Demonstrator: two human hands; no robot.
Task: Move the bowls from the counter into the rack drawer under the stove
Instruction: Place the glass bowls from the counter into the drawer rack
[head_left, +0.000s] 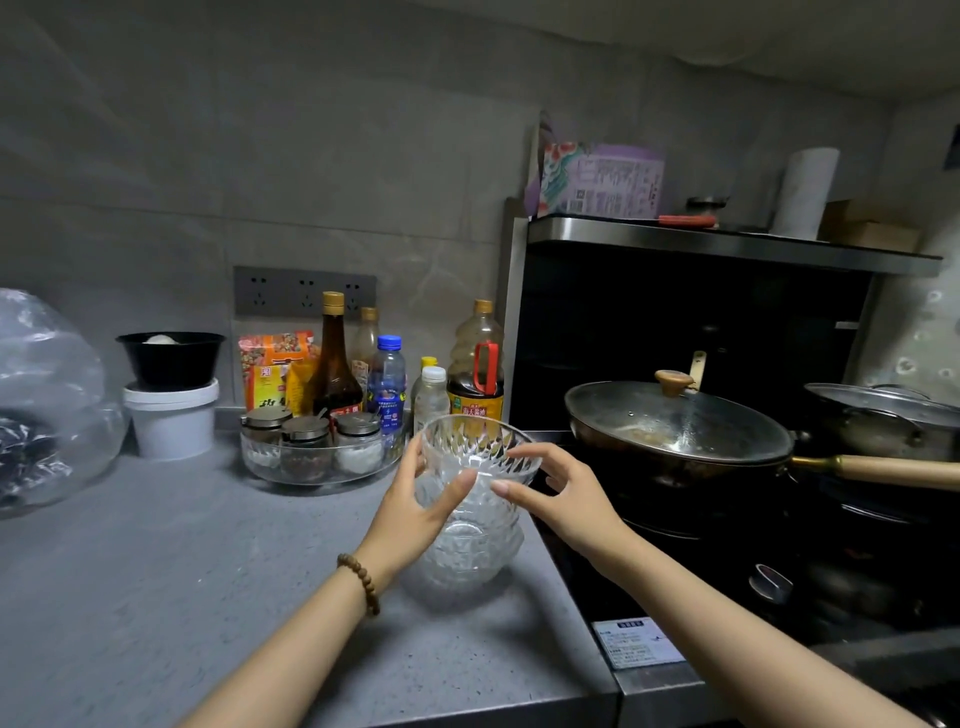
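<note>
Left grip: left hand (415, 501) curled round the left side of the top bowl (475, 441), thumb pressed on the near wall, fingers behind the far side.
Right grip: right hand (563, 493) cupped at the right side, fingers spread and bent toward the rim. Cannot tell whether it holds or only touches.
Load: stack of glass bowls (467, 556), clear cut-pattern glass, nested, centre of frame. The stack's base sits on the counter (182, 571), close to its right edge.
Handling, judged: rigid, brittle, heavy as a stack. Smooth glass is likely to be slippery. Nested bowls may shift or clink if tilted.
Where to hold, judged: both palms low on opposite walls, or under the bottom bowl. Holding the top rim alone would lift only one bowl.
Right of stack: dark stove (675, 566), just beside. The lidded pan (675, 431) has its wooden handle running to the right edge.
Behind stack: tray of jars (317, 467) and sauce bottles (475, 374), near.
Rack drawer: not in view.
Risk, judged: knocking the counter edge on the way down.
</note>
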